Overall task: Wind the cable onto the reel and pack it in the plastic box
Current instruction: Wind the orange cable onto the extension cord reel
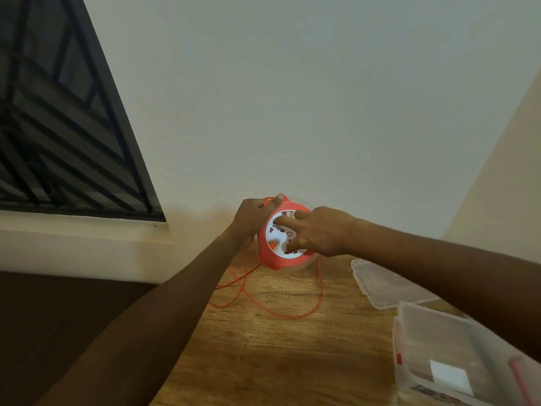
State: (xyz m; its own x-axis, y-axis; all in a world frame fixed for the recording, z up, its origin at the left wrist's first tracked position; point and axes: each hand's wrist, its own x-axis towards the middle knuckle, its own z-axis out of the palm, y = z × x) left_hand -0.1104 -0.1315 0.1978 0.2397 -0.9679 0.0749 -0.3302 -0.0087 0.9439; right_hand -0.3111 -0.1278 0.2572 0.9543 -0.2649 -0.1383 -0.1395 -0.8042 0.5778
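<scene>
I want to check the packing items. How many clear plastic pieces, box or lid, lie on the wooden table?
2: the clear plastic lid lies right of the orange reel; the clear plastic box stands nearer, at bottom right, partly cut off.

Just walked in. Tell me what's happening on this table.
A person is winding an orange cable onto an orange-and-white reel held upright above the wooden table. The left hand grips the reel's rim, while the right hand has fingers on its white face. Loops of cable lie loose on the table. The clear plastic box sits open to the right, its lid beside it.
</scene>
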